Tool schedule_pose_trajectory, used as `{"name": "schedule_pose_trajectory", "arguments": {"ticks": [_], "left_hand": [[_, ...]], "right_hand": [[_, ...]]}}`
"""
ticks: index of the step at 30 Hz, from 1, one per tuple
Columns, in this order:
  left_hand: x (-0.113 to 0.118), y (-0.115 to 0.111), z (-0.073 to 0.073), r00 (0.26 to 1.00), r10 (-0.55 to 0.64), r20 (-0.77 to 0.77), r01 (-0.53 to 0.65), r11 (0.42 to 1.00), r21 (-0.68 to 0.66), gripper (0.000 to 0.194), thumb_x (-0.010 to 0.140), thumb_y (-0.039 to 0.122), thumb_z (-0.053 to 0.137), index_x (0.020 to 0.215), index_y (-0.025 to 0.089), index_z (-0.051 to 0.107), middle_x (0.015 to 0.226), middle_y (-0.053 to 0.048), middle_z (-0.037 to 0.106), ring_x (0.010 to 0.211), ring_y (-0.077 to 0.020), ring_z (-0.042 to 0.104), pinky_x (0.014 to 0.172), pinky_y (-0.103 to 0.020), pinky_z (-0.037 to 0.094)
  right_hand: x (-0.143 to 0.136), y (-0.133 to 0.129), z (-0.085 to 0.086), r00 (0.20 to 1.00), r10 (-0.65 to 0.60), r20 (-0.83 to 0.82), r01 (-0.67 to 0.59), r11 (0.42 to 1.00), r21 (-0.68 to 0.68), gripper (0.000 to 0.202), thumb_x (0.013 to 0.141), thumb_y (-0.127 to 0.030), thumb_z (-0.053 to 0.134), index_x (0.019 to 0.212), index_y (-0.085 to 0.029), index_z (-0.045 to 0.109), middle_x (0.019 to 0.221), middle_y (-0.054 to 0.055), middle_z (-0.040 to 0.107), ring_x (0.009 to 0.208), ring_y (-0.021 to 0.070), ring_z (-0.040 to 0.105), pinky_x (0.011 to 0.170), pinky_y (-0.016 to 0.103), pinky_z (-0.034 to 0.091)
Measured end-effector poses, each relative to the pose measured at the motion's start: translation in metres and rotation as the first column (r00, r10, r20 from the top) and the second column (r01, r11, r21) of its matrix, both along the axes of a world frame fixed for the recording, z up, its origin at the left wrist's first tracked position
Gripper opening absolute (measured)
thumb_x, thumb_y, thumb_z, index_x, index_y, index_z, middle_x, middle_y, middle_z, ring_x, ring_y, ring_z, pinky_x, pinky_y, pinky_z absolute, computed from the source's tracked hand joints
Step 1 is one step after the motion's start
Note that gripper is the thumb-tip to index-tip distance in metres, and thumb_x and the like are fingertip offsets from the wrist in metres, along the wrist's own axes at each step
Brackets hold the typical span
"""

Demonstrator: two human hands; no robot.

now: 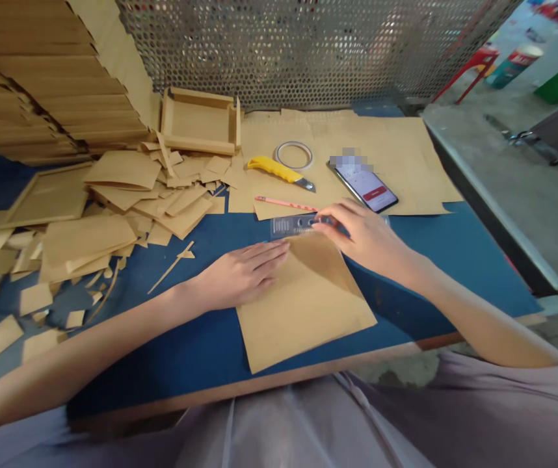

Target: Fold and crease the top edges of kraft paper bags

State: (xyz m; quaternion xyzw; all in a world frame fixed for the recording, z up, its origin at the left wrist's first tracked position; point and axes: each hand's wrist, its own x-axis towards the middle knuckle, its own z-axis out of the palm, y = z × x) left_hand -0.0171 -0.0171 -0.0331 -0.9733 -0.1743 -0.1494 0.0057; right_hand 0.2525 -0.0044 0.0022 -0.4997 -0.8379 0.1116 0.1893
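Note:
A brown paper sheet [308, 299] lies at an angle on the blue table near the front edge. My left hand [242, 273] rests flat on its upper left part, fingers stretched out. Along the sheet's far edge lies a clear plastic ruler [286, 225]. My right hand [350, 231] is at the ruler's right part, thumb and index finger closed on it. A pink pencil [283, 203] lies just beyond the ruler. Farther back are a yellow cutter [279, 171] with its blade out and a roll of tape [293, 155]. A phone [364, 185] lies beyond my right hand.
Paper scraps [88, 240] cover the left of the blue table [186, 351]. An open cardboard tray [201, 123] stands behind them, beside tall cardboard stacks [54, 71]. A perforated metal panel [279, 52] rises at the back. Large brown sheets [406, 149] lie before it.

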Motion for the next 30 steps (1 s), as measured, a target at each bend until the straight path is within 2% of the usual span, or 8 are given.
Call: {"name": "schedule_pose_trajectory", "arguments": {"ticks": [2, 5, 9, 12, 20, 25, 30], "left_hand": [[0.001, 0.000, 0.000, 1.000, -0.014, 0.019, 0.015, 1.000, -0.005, 0.039, 0.101, 0.020, 0.042, 0.134, 0.001, 0.050, 0.141, -0.018, 0.053, 0.134, -0.0250, 0.048, 0.110, -0.039, 0.047], [-0.001, -0.002, -0.002, 0.999, -0.012, 0.049, 0.013, 0.999, -0.031, 0.038, 0.100, 0.018, 0.043, 0.134, 0.002, 0.050, 0.141, -0.018, 0.054, 0.134, -0.0249, 0.049, 0.110, -0.039, 0.047], [-0.002, -0.003, -0.004, 0.997, 0.008, 0.076, -0.002, 0.996, -0.088, 0.038, 0.101, 0.020, 0.043, 0.135, 0.005, 0.049, 0.141, -0.017, 0.054, 0.135, -0.0233, 0.047, 0.111, -0.038, 0.046], [-0.002, -0.002, -0.004, 0.996, 0.007, 0.087, 0.003, 0.994, -0.110, 0.038, 0.101, 0.020, 0.042, 0.136, 0.006, 0.049, 0.141, -0.016, 0.054, 0.136, -0.0226, 0.046, 0.111, -0.038, 0.045], [-0.004, -0.003, -0.004, 0.995, 0.008, 0.099, 0.004, 0.993, -0.122, 0.037, 0.099, 0.017, 0.043, 0.135, 0.007, 0.050, 0.140, -0.015, 0.055, 0.135, -0.0215, 0.047, 0.111, -0.036, 0.045], [-0.003, -0.003, -0.002, 0.995, 0.005, 0.097, 0.008, 0.992, -0.127, 0.038, 0.099, 0.018, 0.044, 0.135, 0.006, 0.050, 0.141, -0.016, 0.054, 0.135, -0.0219, 0.046, 0.111, -0.036, 0.045], [-0.002, -0.002, 0.000, 0.996, 0.001, 0.088, 0.011, 0.991, -0.132, 0.038, 0.100, 0.017, 0.043, 0.136, 0.008, 0.049, 0.141, -0.015, 0.054, 0.136, -0.0216, 0.045, 0.112, -0.037, 0.044]], "right_hand": [[-0.008, 0.002, -0.007, 1.000, -0.006, 0.001, 0.006, 1.000, 0.003, 0.014, 0.092, -0.033, 0.058, 0.091, -0.019, 0.060, 0.093, 0.008, 0.066, 0.081, 0.0210, 0.065, 0.074, 0.034, 0.049], [-0.015, 0.005, -0.015, 0.999, -0.012, -0.034, 0.011, 0.999, -0.051, 0.009, 0.089, -0.027, 0.063, 0.085, -0.020, 0.058, 0.081, 0.003, 0.066, 0.069, 0.0172, 0.061, 0.065, 0.030, 0.045], [-0.020, 0.010, -0.017, 0.988, 0.084, -0.126, -0.102, 0.984, -0.144, 0.010, 0.089, -0.026, 0.060, 0.083, -0.020, 0.056, 0.075, 0.002, 0.065, 0.070, 0.0162, 0.060, 0.068, 0.029, 0.045], [-0.021, 0.013, -0.015, 0.987, 0.115, -0.115, -0.134, 0.976, -0.169, 0.014, 0.089, -0.027, 0.059, 0.078, -0.020, 0.053, 0.069, 0.000, 0.060, 0.067, 0.0156, 0.057, 0.067, 0.029, 0.043], [-0.003, 0.017, -0.005, 0.996, -0.004, -0.094, -0.024, 0.956, -0.294, 0.016, 0.086, -0.028, 0.060, 0.075, -0.021, 0.052, 0.061, -0.002, 0.054, 0.055, 0.0116, 0.048, 0.056, 0.026, 0.038], [0.018, 0.015, -0.004, 0.995, -0.063, -0.083, 0.040, 0.966, -0.257, 0.020, 0.086, -0.033, 0.060, 0.072, -0.021, 0.051, 0.060, -0.002, 0.051, 0.052, 0.0112, 0.046, 0.052, 0.025, 0.038], [0.030, 0.012, -0.003, 0.995, -0.068, -0.076, 0.047, 0.968, -0.247, 0.025, 0.088, -0.036, 0.057, 0.070, -0.022, 0.047, 0.057, -0.003, 0.048, 0.049, 0.0110, 0.044, 0.048, 0.024, 0.037]]}}
